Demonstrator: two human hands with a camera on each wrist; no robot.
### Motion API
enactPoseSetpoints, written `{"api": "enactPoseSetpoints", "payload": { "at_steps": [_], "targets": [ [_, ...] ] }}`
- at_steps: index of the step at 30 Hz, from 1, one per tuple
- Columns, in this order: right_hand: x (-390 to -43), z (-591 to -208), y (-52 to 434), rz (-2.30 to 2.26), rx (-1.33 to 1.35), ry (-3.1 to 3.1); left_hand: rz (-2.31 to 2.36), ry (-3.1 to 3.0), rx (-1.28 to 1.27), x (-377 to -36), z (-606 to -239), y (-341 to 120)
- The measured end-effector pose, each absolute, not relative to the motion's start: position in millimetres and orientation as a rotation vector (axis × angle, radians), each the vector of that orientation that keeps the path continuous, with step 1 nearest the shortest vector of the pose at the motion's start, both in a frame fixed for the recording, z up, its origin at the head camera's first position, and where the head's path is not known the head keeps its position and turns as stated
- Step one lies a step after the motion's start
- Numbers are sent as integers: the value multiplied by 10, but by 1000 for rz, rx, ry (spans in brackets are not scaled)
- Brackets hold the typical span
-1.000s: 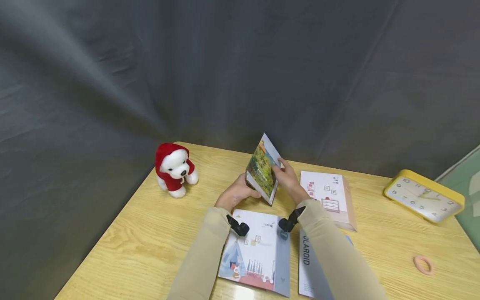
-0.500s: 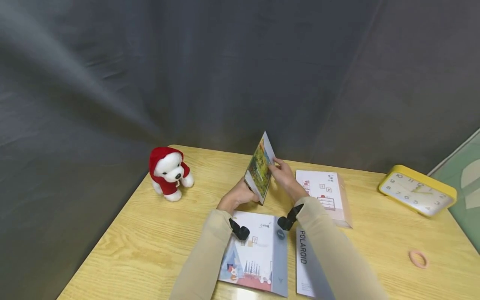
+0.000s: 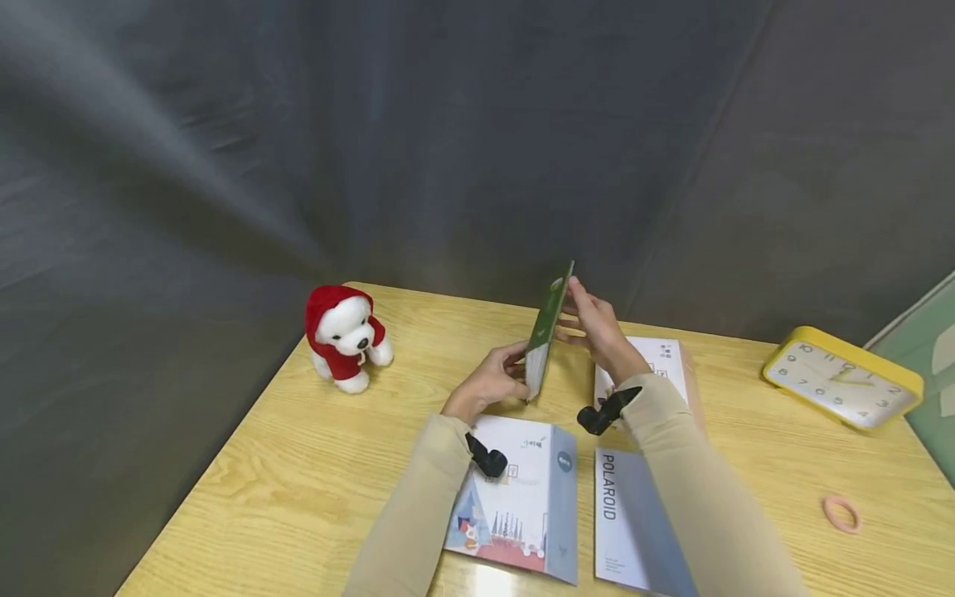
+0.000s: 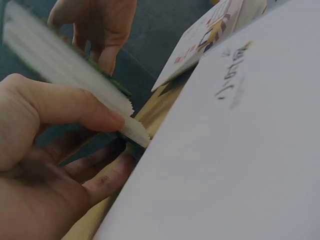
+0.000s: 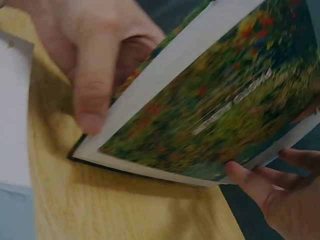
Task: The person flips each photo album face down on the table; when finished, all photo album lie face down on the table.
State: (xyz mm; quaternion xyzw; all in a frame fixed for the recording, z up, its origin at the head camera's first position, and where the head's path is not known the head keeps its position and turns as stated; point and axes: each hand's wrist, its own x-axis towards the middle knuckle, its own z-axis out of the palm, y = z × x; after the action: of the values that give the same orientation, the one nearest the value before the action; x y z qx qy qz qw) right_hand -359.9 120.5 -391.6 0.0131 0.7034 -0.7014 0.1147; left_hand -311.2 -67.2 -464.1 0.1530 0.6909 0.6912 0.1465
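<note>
Since a second ago, book [image 3: 547,329] turned edge-on, upright between my hands. Left hand [image 3: 488,388] pinches bottom corner; right hand [image 3: 597,332] grips top edge. Not yet laid down on table [image 3: 298,464].

Plush dog [image 3: 344,336] left, clock [image 3: 841,387] right

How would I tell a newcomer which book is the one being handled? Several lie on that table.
On the wooden table, look past the flat booklets to the middle, between the left hand and right hand. The green-covered book stands on its lower edge there, the only one not lying flat.
</note>
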Motion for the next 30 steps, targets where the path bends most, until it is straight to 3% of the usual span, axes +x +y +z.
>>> {"api": "enactPoseSetpoints", "payload": {
  "at_steps": [12, 20, 25, 30],
  "targets": [
    [-3631, -3968, 1373, -2105, 148, 1907, 2009, 1997, 330, -3118, -4646, -725],
    [-3565, -4160, 1302, -2093, 280, 2325, 1891, 2200, 189, -3088, -4660, -871],
    [-3494, -4297, 1231, -1788, 465, 2701, 1727, 2341, 114, -3044, -4659, -930],
    [-3418, -4409, 1156, -1338, 330, 2810, 1456, 2557, 148, -3018, -4623, -956]
  ]
}}
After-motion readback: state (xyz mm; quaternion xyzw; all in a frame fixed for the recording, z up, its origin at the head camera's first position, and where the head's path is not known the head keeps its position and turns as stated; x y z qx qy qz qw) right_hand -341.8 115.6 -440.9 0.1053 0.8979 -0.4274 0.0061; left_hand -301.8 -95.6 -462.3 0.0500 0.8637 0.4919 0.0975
